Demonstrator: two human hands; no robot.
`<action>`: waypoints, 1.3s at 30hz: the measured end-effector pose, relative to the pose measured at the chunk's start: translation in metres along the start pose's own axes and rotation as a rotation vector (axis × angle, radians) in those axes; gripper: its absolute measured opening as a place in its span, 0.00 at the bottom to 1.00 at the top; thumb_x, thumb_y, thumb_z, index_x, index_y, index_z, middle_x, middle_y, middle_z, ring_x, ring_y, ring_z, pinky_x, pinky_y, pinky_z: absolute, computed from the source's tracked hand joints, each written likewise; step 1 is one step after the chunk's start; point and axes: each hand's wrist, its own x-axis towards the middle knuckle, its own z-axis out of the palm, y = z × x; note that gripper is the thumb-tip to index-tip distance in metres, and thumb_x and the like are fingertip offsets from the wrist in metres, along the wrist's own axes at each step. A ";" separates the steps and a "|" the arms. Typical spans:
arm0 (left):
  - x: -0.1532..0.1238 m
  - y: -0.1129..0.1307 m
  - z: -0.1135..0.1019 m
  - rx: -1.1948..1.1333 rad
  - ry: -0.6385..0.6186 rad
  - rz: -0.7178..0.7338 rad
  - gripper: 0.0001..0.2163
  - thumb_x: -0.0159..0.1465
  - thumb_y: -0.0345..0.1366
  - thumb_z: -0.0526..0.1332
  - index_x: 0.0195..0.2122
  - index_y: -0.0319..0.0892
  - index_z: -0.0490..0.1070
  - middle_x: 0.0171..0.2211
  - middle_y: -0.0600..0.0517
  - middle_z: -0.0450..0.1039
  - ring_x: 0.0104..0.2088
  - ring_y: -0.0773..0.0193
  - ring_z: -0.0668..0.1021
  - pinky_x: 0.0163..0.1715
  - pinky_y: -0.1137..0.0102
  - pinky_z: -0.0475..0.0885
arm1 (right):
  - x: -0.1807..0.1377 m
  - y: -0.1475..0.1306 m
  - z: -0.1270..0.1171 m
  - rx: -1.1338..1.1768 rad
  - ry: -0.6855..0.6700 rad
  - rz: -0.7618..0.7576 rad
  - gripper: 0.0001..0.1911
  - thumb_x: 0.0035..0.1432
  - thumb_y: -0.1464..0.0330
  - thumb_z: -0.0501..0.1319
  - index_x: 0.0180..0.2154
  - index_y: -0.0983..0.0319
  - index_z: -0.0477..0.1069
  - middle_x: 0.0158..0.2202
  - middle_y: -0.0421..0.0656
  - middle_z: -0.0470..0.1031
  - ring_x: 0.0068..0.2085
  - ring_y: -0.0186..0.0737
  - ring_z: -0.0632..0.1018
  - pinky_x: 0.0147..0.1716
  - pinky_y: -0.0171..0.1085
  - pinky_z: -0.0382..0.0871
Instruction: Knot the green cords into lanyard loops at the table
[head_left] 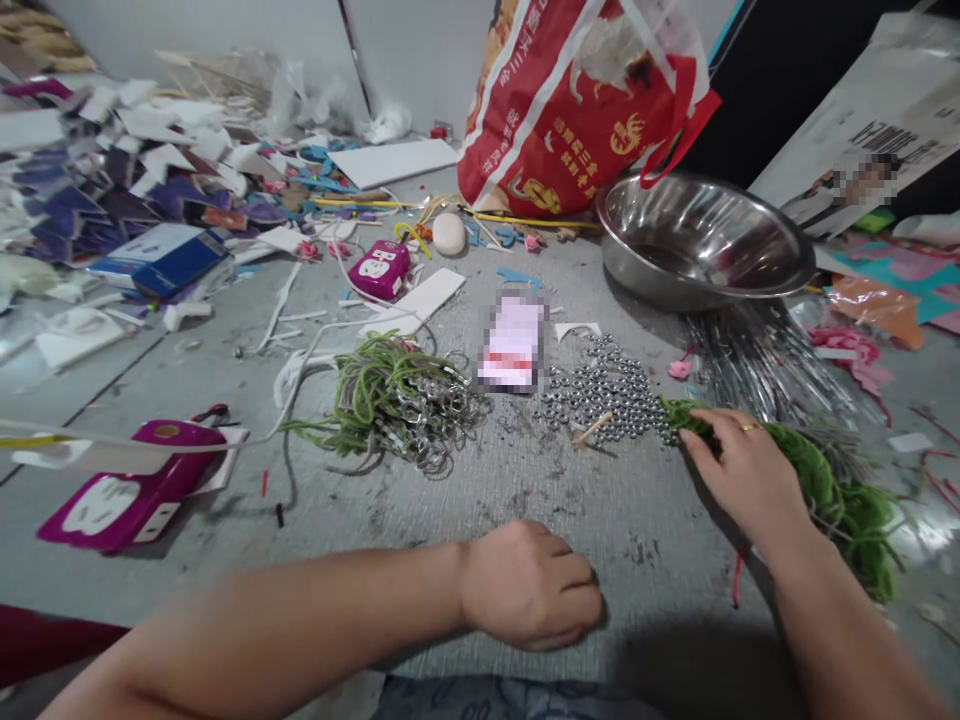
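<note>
My left hand (529,588) rests on the table as a closed fist, back upward; whatever may be inside is hidden. At the right, my right hand (750,480), a ring on one finger, has bent fingers on the end of a bundle of green cords (814,465). Those cords run under and behind the hand. Just left of its fingertips lies a spread of small silver metal balls (619,385), with a short wooden stick (595,428) among them. A second heap of green cords (375,385) with metal rings and clasps (442,415) lies left of centre.
A phone (514,340) lies ahead. Behind are a steel bowl (697,285) and a red bag (555,120); silvery strands (765,360) fan out below the bowl. Purple power strips (142,485) and white cables are at left, with a large pile of scraps (97,190) beyond.
</note>
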 end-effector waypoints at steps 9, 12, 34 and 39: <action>0.000 0.000 -0.002 0.023 -0.060 -0.028 0.07 0.62 0.35 0.51 0.30 0.41 0.66 0.25 0.55 0.67 0.21 0.69 0.67 0.18 0.70 0.62 | -0.001 0.016 0.013 -0.157 -0.042 0.017 0.14 0.59 0.67 0.50 0.37 0.65 0.72 0.35 0.52 0.77 0.36 0.50 0.75 0.35 0.46 0.67; 0.003 0.001 -0.006 0.016 -0.036 -0.077 0.07 0.61 0.33 0.51 0.30 0.41 0.66 0.25 0.55 0.68 0.21 0.69 0.67 0.18 0.70 0.62 | -0.001 0.012 0.009 -0.084 0.052 -0.015 0.12 0.59 0.68 0.51 0.33 0.63 0.72 0.33 0.50 0.78 0.35 0.48 0.76 0.37 0.46 0.67; 0.053 -0.021 -0.005 -0.079 -0.070 -0.651 0.11 0.66 0.36 0.49 0.34 0.37 0.68 0.32 0.49 0.73 0.29 0.65 0.76 0.26 0.71 0.71 | -0.018 -0.055 -0.015 0.504 0.041 -0.406 0.10 0.63 0.67 0.49 0.38 0.60 0.68 0.28 0.42 0.77 0.28 0.36 0.77 0.29 0.34 0.69; 0.049 -0.023 -0.008 -0.149 0.051 -0.591 0.10 0.63 0.33 0.50 0.32 0.37 0.70 0.30 0.49 0.72 0.30 0.65 0.75 0.27 0.71 0.71 | -0.019 -0.056 -0.015 0.420 -0.005 -0.455 0.15 0.64 0.65 0.48 0.43 0.62 0.70 0.27 0.42 0.77 0.27 0.36 0.77 0.27 0.34 0.68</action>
